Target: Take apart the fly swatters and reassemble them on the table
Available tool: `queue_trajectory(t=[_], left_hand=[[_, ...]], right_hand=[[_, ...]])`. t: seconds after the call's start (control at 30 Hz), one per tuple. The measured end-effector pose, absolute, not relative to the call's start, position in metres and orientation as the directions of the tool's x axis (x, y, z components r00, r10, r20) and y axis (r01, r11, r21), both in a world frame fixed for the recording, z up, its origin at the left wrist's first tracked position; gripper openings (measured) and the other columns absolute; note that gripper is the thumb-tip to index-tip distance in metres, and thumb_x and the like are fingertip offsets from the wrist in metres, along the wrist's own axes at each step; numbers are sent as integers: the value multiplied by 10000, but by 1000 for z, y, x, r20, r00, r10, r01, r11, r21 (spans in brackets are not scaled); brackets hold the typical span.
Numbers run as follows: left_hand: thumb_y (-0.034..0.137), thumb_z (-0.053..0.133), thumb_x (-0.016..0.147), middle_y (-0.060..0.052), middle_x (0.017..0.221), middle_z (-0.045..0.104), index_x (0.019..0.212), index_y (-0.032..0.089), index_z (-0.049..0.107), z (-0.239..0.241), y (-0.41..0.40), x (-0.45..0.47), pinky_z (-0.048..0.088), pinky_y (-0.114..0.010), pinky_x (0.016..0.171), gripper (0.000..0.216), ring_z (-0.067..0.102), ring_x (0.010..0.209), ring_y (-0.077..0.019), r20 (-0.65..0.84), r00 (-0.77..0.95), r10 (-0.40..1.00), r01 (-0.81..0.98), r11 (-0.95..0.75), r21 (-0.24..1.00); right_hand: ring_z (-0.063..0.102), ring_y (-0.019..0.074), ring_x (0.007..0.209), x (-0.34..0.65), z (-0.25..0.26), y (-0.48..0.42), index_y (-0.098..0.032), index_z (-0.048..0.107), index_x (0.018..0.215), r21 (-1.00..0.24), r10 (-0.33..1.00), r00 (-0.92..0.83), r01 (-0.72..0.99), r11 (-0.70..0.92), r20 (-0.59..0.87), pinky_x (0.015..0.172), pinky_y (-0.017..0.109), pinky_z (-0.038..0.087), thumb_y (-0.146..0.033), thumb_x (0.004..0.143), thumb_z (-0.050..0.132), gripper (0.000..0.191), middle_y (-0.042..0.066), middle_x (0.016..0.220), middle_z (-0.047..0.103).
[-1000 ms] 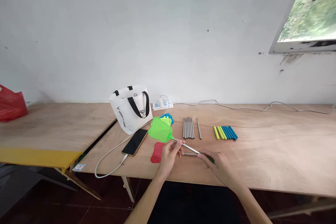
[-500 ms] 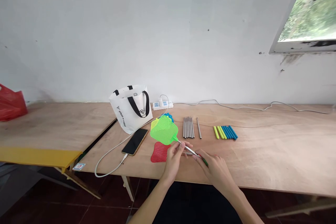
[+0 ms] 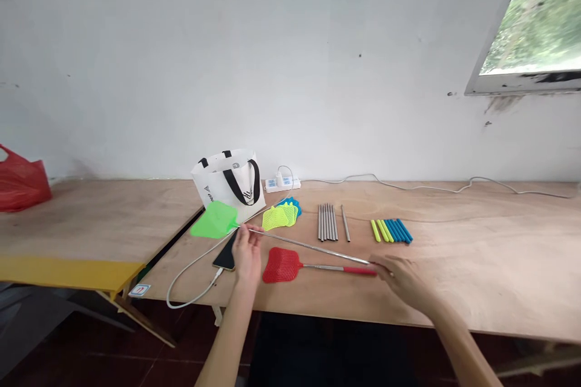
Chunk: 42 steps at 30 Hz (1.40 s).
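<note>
Left hand (image 3: 248, 254): forearm angled up over the front table edge, thumb and fingers pinching the green swatter (image 3: 215, 220) just behind its head. Right hand (image 3: 400, 277): forearm reaching in from lower right, fingers closed around the other end of the same swatter; its handle is hidden in the grasp. Hands well apart, metal shaft (image 3: 308, 247) stretched between them, sloping down to the right, held above the table (image 3: 481, 260).

Green head hangs in front of the white bag (image 3: 209, 190); phone (image 3: 226, 254) partly behind the left hand. Red swatter (image 3: 281, 265) lies below the shaft, between it and the front edge, its handle end just beside the right fingers. Beyond the shaft: metal tubes (image 3: 327, 222), then yellow grips (image 3: 376, 231) and blue grips (image 3: 398, 231). Bare wood runs rightward from the grips.
</note>
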<state>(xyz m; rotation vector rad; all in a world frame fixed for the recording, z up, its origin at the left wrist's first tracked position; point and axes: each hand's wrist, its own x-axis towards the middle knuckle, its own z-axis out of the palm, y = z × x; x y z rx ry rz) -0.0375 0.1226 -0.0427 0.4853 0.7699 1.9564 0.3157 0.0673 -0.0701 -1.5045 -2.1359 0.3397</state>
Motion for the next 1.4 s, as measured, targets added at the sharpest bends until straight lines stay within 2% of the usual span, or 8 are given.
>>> queue_trajectory(t=[0.17, 0.3, 0.43, 0.53, 0.63, 0.93, 1.23, 1.4], left_hand=[[443, 854, 750, 22, 742, 659, 792, 172, 617, -31, 121, -68, 568, -252, 749, 363, 677, 746, -126, 112, -474, 873, -584, -407, 702], [546, 848, 711, 7, 760, 661, 792, 181, 604, -27, 113, -59, 561, -256, 674, 447, 679, 763, -156, 184, -424, 887, -546, -413, 729], [626, 773, 752, 10, 683, 659, 762, 189, 560, -31, 113, -50, 547, -256, 661, 486, 674, 695, -152, 206, -511, 834, -471, -473, 745], [654, 710, 794, -5, 673, 686, 788, 184, 571, -37, 116, -40, 538, -258, 664, 490, 688, 669, -154, 192, -559, 807, -431, -481, 764], [665, 675, 817, -33, 694, 717, 798, 180, 589, -46, 114, -16, 539, -276, 663, 493, 711, 675, -181, 189, -489, 852, -426, -422, 800], [662, 554, 903, -120, 948, 782, 873, 210, 712, -82, 65, 90, 551, -408, 903, 479, 724, 1005, -285, 155, -61, 986, -313, -167, 935], [621, 620, 881, -123, 1014, 774, 961, 185, 768, -79, 67, 83, 564, -399, 893, 467, 709, 1035, -292, 109, 66, 992, -283, -86, 955], [602, 616, 897, -122, 1034, 771, 894, 175, 764, -84, 65, 84, 548, -396, 927, 452, 711, 1024, -276, 143, 21, 989, -262, -133, 956]], right_hand=[[561, 190, 580, 359, -68, 72, -256, 491, 629, -636, 966, -181, 727, 258, 185, 590, 296, 446, -647, 958, 340, 533, 2, 578, 554], [546, 186, 615, 365, -57, 66, -249, 535, 636, -705, 981, -138, 682, 192, 133, 573, 285, 445, -724, 890, 438, 547, 13, 606, 577], [517, 182, 606, 365, -56, 63, -244, 592, 648, -721, 981, -161, 666, 190, 110, 559, 283, 409, -720, 889, 443, 554, 4, 579, 531], [480, 173, 579, 361, -62, 64, -239, 646, 688, -720, 978, -174, 663, 205, 118, 542, 282, 376, -716, 897, 437, 561, -11, 549, 478], [464, 162, 567, 345, -63, 66, -230, 676, 722, -720, 967, -218, 650, 245, 132, 539, 273, 368, -700, 922, 429, 568, -20, 550, 468], [699, 248, 824, 252, -58, 58, -246, 764, 940, -718, 912, -332, 572, 397, 241, 796, 318, 518, -570, 1025, 349, 534, 61, 839, 756], [746, 232, 853, 235, -62, 50, -318, 697, 1210, -667, 927, -243, 644, 374, 286, 720, 280, 503, -520, 1044, 364, 423, 44, 988, 788], [746, 235, 767, 232, -69, 49, -317, 712, 1134, -487, 909, -219, 787, 380, 355, 598, 259, 398, -486, 1071, 315, 436, 40, 905, 792]])
